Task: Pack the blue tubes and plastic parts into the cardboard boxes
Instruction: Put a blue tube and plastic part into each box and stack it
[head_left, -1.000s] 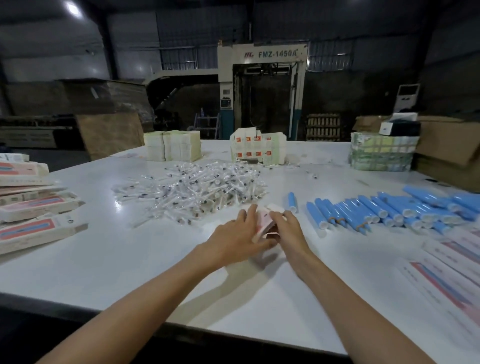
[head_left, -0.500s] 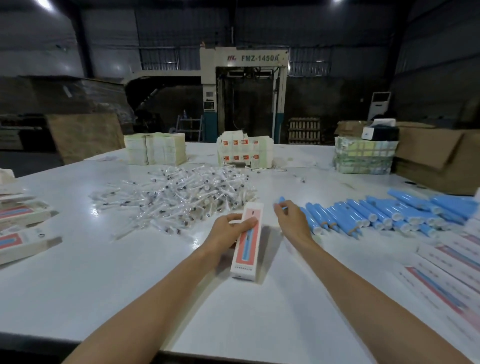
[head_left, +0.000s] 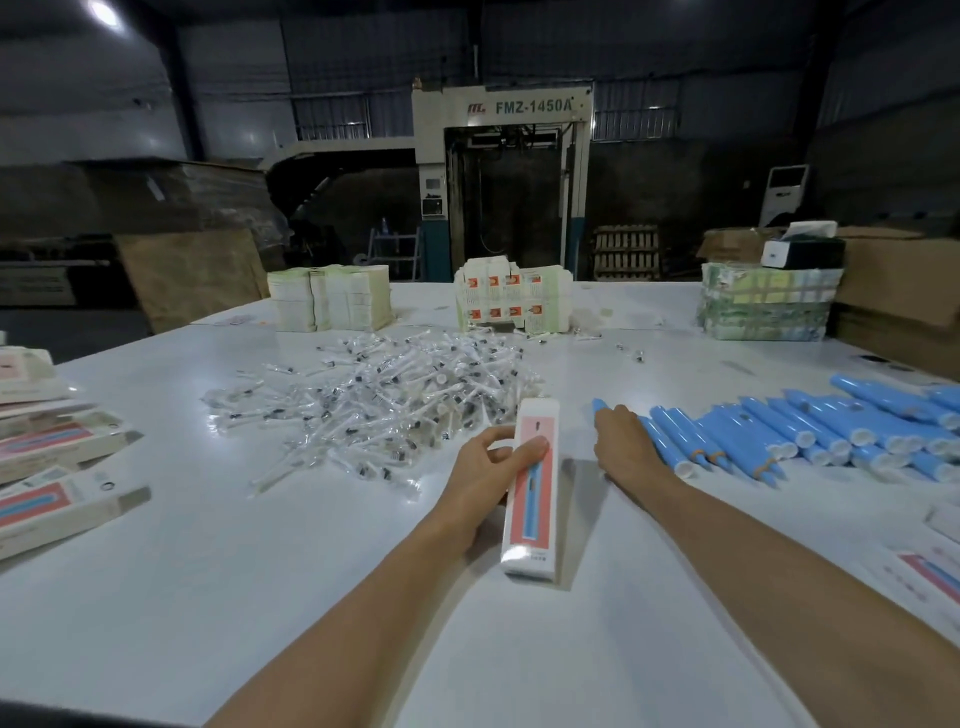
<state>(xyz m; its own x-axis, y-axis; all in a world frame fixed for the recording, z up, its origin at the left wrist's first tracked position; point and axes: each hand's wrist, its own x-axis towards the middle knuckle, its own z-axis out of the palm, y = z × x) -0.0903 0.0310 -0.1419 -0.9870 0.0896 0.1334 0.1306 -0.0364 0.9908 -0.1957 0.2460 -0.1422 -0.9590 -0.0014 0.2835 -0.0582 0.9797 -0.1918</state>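
The left hand (head_left: 488, 473), just below the centre of the frame, grasps a long white cardboard box (head_left: 535, 525) with a pink-and-blue panel. Its thumb presses across the box's printed face and its fingers curl behind the left edge. The box lies lengthwise, its far end pointing up the frame and its near end resting on the white worktop (head_left: 208, 571).

Just right of the box, the right hand (head_left: 621, 441) lies palm-down over the leftmost blue tube (head_left: 597, 404), whose tip shows beyond the fingers. I cannot tell whether the fingers have closed around it. From this hand a row of blue tubes (head_left: 810, 431) runs toward the right edge of the frame, lying side by side on the worktop.

Above the left hand, a loose heap of clear plastic parts (head_left: 384, 400) spreads across the middle of the worktop. More boxes of the same print (head_left: 57, 504) lie at the left edge, and flat ones (head_left: 930, 571) at the lower right.

Along the far edge stand pale stacks (head_left: 332, 304), a block of white cartons (head_left: 511, 301) and a wrapped bundle (head_left: 769, 301). Behind them rises a machine (head_left: 519, 182) marked FMZ-1450A.
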